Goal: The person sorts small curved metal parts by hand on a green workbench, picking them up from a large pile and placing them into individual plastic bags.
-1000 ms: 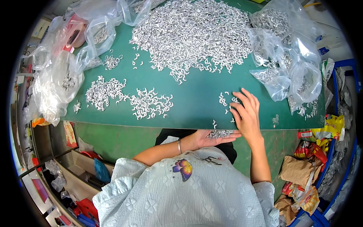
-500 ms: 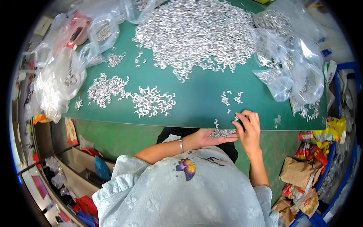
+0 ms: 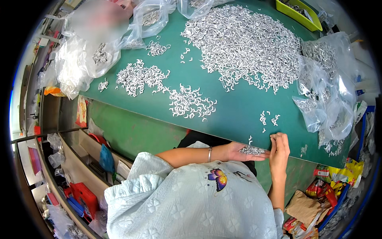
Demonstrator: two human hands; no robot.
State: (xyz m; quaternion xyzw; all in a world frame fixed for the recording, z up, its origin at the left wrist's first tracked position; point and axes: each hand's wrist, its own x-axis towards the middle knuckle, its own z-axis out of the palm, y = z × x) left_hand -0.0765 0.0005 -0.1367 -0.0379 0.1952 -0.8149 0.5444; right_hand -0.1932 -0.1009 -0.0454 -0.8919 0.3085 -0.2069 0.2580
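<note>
My left hand (image 3: 234, 153) lies palm up just off the table's front edge, cupping a small heap of curved silvery metal pieces (image 3: 251, 150). Beside its fingertips, my right hand (image 3: 279, 148) is raised at the edge with thumb and fingers pressed together. Whatever sits in that pinch is too small or hidden to make out. A few loose metal pieces (image 3: 264, 118) lie on the green tabletop beyond the right hand. Farther left are two spread piles, a nearer one (image 3: 191, 102) and a farther one (image 3: 139, 77), of the same kind.
A large mound of metal pieces (image 3: 246, 47) covers the far middle of the table (image 3: 230, 115). Clear plastic bags of pieces (image 3: 334, 91) stand at the right, more bags (image 3: 75, 63) at the left. A yellow-green bin (image 3: 300, 14) is at the far right. Drawers (image 3: 91, 159) flank my left.
The whole view has swung, so the table now appears tilted and shifted right. My right hand's fingers have drawn together at the table edge; the left still holds its heap.
</note>
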